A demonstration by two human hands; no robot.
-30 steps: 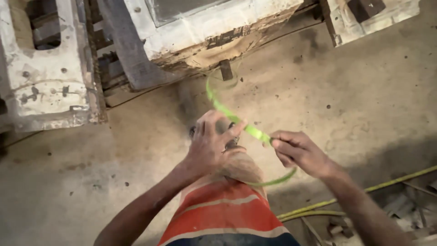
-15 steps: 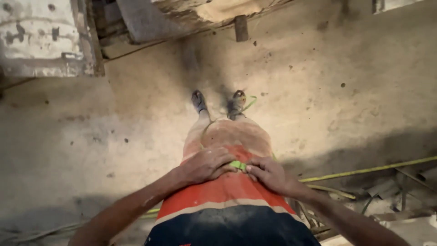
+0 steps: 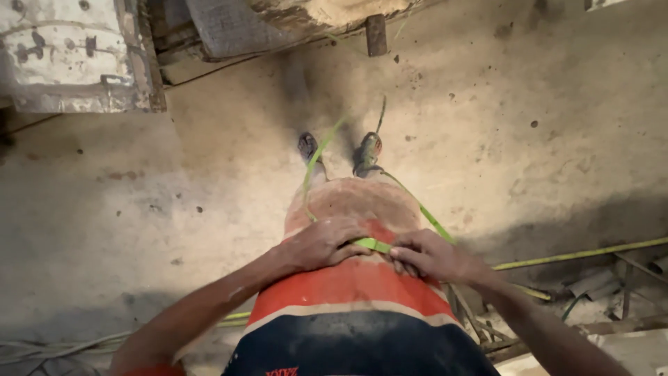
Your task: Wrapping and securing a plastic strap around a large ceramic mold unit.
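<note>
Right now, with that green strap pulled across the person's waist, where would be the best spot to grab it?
Probably the short flat stretch of the green strap between the left hand and the right hand, pinched from above. There it lies taut and flat against the striped shirt, while its loose ends trail down past the shoes toward the floor.

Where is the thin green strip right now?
In the head view, the thin green strip is pinched between the left hand and right hand against the person's waist, its ends trailing toward the feet.
</note>
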